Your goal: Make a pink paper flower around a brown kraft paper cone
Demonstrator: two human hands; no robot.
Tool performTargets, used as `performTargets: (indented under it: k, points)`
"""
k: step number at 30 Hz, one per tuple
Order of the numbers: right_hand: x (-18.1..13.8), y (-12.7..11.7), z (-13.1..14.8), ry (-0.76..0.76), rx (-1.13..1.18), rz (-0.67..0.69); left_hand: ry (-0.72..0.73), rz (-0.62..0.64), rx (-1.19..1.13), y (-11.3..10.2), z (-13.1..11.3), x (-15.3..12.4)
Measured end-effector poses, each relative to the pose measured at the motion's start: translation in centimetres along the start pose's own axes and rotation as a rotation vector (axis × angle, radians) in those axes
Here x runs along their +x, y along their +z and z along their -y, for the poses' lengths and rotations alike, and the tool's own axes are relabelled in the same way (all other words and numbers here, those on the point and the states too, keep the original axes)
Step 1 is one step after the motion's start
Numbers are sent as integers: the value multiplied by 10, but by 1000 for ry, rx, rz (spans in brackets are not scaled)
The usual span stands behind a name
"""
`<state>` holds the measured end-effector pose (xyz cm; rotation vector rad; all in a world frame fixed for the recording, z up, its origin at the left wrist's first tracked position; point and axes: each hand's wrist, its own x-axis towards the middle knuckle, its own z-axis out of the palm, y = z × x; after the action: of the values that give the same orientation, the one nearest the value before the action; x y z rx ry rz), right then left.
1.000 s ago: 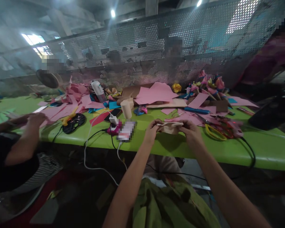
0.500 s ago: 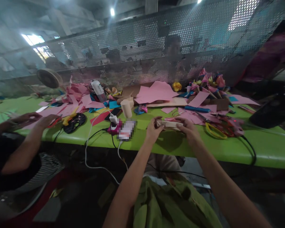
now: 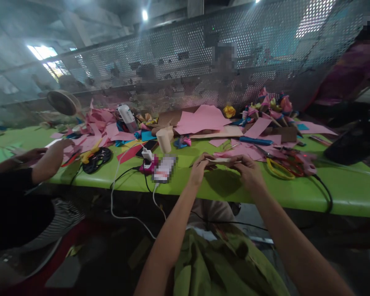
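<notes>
Both my hands are raised a little above the green table [image 3: 222, 191] near its front edge. My left hand [image 3: 200, 167] pinches the left end of a flat beige paper piece [image 3: 223, 160]. My right hand [image 3: 249, 170] pinches its right end. The piece lies nearly edge-on to me, so it looks like a thin strip. Fingers of both hands are curled closed on it.
Pink paper sheets [image 3: 203, 119] and scraps cover the table's far side. A paper roll [image 3: 164, 139], chargers with cables [image 3: 148, 162], yellow scissors [image 3: 276, 169] and a glue gun [image 3: 305, 164] lie nearby. Another person's hands [image 3: 54, 154] work at the left. A perforated metal screen [image 3: 185, 61] stands behind.
The paper piece has been flattened and turned from a loose, open fold to an edge-on strip. The person at left has moved their hand along the table.
</notes>
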<state>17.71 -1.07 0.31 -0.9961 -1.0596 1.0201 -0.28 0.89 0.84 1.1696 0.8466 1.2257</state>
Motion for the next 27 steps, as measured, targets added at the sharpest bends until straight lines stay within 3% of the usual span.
performTargets:
  k: [5, 11, 14, 16, 18, 21, 24, 27]
  points:
    - [-4, 2, 5, 20, 39, 100, 58, -69, 53, 0, 4, 2]
    - [-3, 9, 2, 49, -86, 176, 241, -9, 209, 2, 8, 2]
    - [-4, 8, -1, 21, -145, 134, 256, 12, 260, 1, 8, 2]
    - [-3, 5, -2, 5, -135, 66, 279, -62, 348, -1, 5, 1]
    - [-2, 2, -2, -23, -120, -19, 305, -230, 531, -2, 1, 2]
    - [1, -2, -1, -66, -103, -130, 227, -400, 877, -2, -5, 3]
    - [1, -2, 0, -81, -99, -179, 81, -358, 1100, 2, -5, 5]
    - [0, 0, 1, -83, -96, -190, 37, -318, 1187, 5, -3, 6]
